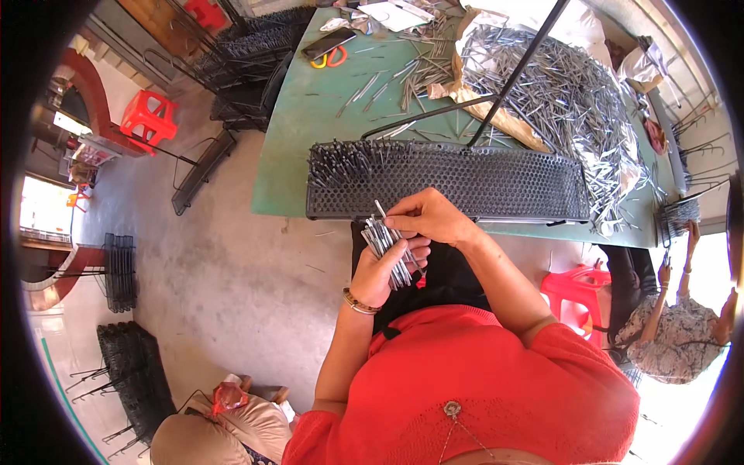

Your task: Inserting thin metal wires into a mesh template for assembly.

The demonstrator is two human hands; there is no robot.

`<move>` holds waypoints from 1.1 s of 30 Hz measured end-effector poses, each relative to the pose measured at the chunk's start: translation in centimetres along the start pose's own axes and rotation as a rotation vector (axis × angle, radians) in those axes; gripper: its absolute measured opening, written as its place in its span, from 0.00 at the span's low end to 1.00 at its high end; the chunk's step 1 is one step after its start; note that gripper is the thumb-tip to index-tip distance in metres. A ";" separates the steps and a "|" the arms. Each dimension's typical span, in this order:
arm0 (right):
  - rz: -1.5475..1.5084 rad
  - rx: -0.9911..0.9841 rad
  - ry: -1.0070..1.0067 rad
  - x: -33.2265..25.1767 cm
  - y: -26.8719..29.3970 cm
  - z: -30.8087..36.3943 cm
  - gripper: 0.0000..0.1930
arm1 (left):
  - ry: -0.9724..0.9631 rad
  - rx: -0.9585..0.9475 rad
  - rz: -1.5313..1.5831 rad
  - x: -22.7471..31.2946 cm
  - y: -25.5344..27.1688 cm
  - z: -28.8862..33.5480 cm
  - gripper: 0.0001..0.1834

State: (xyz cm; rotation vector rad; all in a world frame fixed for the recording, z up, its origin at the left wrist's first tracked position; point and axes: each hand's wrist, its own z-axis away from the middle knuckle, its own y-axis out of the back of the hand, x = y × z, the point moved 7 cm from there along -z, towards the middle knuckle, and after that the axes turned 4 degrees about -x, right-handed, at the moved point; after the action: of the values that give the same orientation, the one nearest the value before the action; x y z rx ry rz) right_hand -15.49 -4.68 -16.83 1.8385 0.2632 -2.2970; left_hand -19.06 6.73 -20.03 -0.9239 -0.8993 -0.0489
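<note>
My left hand is closed round a bundle of thin silvery metal rods, just off the table's near edge. Thumb and fingers of my right hand pinch one rod at the top of that bundle. Directly beyond both hands lies a long black perforated metal tray, with a bar handle rising from its far side. Several dark rods stand upright in the holes at its left end; the holes further right hold none that I can make out.
On the green table, a large heap of loose rods spills from torn packaging. Scissors and a dark phone lie at the far left. Red stools and stacked black racks stand around. A co-worker is at the right.
</note>
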 end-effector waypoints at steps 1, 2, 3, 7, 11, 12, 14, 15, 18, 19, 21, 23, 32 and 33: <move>-0.030 0.003 -0.001 0.0 0.1 0.0 0.10 | 0.000 -0.002 0.001 0.0 -0.1 -0.1 0.17; -0.029 0.004 -0.001 0.3 0.2 -0.1 0.10 | 0.000 -0.007 0.040 0.1 -0.2 -0.1 0.17; -0.039 0.073 0.042 0.5 0.8 -0.2 0.10 | 0.000 -0.011 0.079 0.1 -0.3 -0.2 0.16; -0.092 0.334 0.235 -1.8 3.1 -0.8 0.09 | 0.036 0.034 0.155 -0.2 1.2 -0.7 0.16; 0.163 0.549 0.408 -5.3 5.1 -2.2 0.10 | 0.050 0.043 0.138 0.2 1.3 -1.6 0.17; 0.208 0.560 0.432 -5.7 5.2 -2.8 0.09 | 0.045 0.029 0.102 0.4 1.1 -1.8 0.18; 0.232 0.589 0.504 -5.8 5.4 -4.3 0.09 | 0.067 0.047 0.116 0.1 1.5 -2.0 0.18; 0.258 0.616 0.576 -5.9 5.4 -4.6 0.10 | 0.089 0.065 0.132 -0.2 1.8 -2.2 0.18; 0.329 0.607 0.607 -5.2 5.0 -5.8 0.10 | 0.130 0.084 0.168 -1.1 2.6 -2.2 0.17; 0.363 0.606 0.633 -5.4 4.7 -5.8 0.10 | 0.134 0.088 0.167 -1.1 2.6 -2.1 0.17; 0.375 0.604 0.613 -5.4 4.6 -5.9 0.09 | 0.121 0.118 0.168 -1.0 2.7 -2.0 0.15; 0.306 0.638 0.643 -5.3 5.2 -5.8 0.09 | 0.126 0.108 0.144 -0.5 2.1 -2.0 0.15; 0.513 0.586 0.710 -5.4 4.7 -5.7 0.08 | 0.127 0.114 0.162 -0.8 2.6 -2.2 0.13; 0.688 0.590 0.830 -6.1 4.0 -5.2 0.09 | 0.123 0.096 0.148 -0.7 2.5 -2.2 0.13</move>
State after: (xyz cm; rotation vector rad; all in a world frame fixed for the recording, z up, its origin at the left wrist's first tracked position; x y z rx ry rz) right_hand -8.29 -7.04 -12.06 2.5194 -0.8920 -1.1271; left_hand -17.05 6.49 -22.76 -0.8859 -0.7115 0.0627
